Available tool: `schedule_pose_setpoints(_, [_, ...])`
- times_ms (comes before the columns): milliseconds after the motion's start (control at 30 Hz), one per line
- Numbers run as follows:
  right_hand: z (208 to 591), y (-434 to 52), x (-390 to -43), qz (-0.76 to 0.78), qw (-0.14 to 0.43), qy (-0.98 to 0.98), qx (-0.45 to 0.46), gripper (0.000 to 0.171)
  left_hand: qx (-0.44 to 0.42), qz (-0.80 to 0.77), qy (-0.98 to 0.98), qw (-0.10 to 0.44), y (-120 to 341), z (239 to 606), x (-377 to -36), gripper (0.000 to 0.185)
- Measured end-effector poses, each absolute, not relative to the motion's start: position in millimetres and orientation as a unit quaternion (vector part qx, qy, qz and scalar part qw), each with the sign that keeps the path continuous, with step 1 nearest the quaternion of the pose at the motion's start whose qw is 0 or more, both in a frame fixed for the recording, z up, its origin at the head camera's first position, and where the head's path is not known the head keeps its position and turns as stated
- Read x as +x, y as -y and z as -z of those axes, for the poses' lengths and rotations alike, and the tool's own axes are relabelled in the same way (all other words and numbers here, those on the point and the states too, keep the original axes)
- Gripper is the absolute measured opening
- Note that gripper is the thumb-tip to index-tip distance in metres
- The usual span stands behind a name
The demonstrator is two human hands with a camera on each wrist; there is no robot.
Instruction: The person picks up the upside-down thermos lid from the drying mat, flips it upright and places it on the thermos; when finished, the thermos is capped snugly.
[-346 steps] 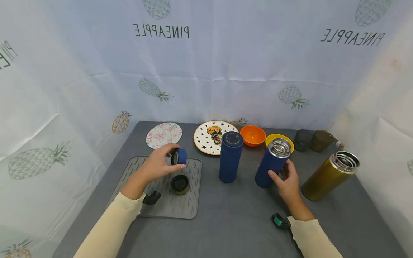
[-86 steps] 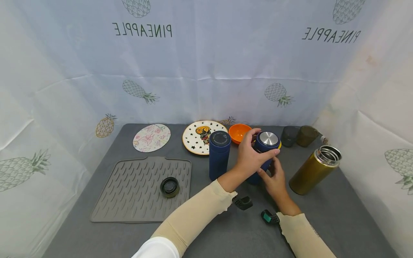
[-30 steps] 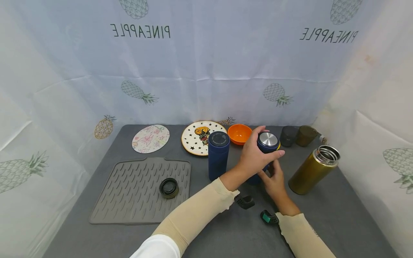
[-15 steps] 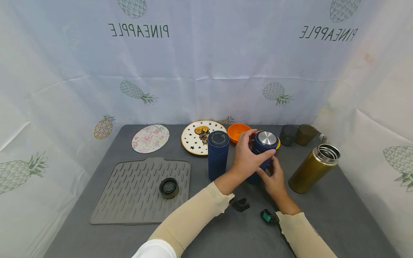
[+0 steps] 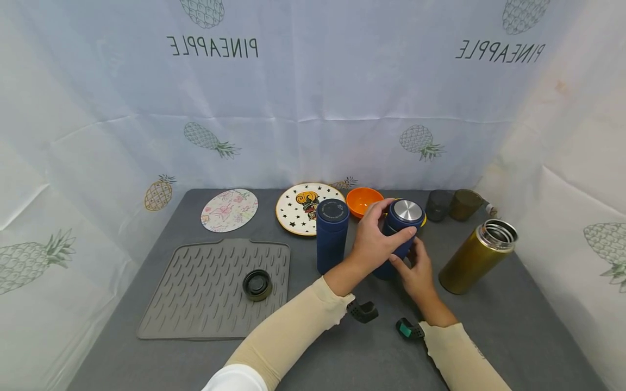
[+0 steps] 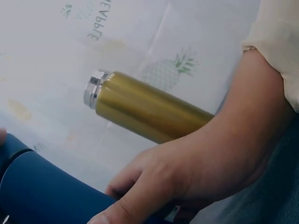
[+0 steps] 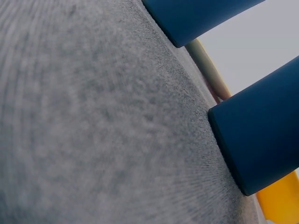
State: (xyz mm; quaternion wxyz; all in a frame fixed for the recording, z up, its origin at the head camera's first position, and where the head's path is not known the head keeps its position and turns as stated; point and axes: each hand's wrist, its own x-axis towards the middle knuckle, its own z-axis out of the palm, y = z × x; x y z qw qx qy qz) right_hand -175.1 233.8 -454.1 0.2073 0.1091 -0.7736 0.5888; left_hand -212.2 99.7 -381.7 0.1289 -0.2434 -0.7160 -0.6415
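Note:
Right of the table's middle stands a blue thermos point(image 5: 386, 269), upright, capped by a blue lid point(image 5: 408, 210) with a silver disc on top. My left hand point(image 5: 374, 241) grips this lid, fingers behind it and thumb across the front. Lower down, my right hand point(image 5: 415, 274) holds the bottle's body from the right side. The left wrist view shows the right hand's grip close up, with a thin dark seam between lid and body. Through the right wrist view, the thermos base point(image 7: 257, 135) rests flat on the grey cloth.
A second blue thermos point(image 5: 331, 239), lidded, stands just left. An uncapped gold thermos point(image 5: 469, 263) stands right. Its likely lid, a dark round cap point(image 5: 257, 284), lies on the grey drying mat point(image 5: 195, 293). Behind are a star-patterned plate point(image 5: 298, 220), an orange bowl point(image 5: 363, 201) and dark cups point(image 5: 464, 205).
Earlier the left hand held the lid above the mat, with the thermos uncapped; now the lid sits on the thermos. Lately the left hand has turned back and forth around it; the right hand stays.

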Motion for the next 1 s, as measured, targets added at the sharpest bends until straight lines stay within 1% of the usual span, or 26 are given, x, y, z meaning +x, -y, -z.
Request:
schedule_pose_setpoints(200, [456, -235, -175, -0.587, 0.223, 0.768, 0.123, 0.058, -0.223, 0.634, 0.731, 0.121, -107, 379, -213, 0.068])
schedule_pose_setpoints(333, [458, -235, -175, -0.588, 0.238, 0.76, 0.141, 0.058, -0.212, 0.63, 0.74, 0.106, -113, 379, -215, 0.072])
schedule_pose_setpoints(500, [460, -235, -176, -0.594, 0.244, 0.75, 0.155, 0.058, -0.192, 0.635, 0.742, 0.092, -117, 378, -217, 0.074])
schedule_pose_setpoints(633, [459, -234, -177, -0.592, 0.243, 0.754, 0.151, 0.058, -0.184, 0.631, 0.746, 0.104, -117, 377, -217, 0.073])
schedule_pose_setpoints(900, [455, -234, -176, -0.585, 0.23, 0.766, 0.135, 0.058, -0.192, 0.628, 0.739, 0.151, -109, 377, -211, 0.071])
schedule_pose_setpoints(1000, [455, -234, -175, -0.587, 0.227, 0.766, 0.13, 0.058, -0.199, 0.638, 0.727, 0.156, -107, 378, -210, 0.069])
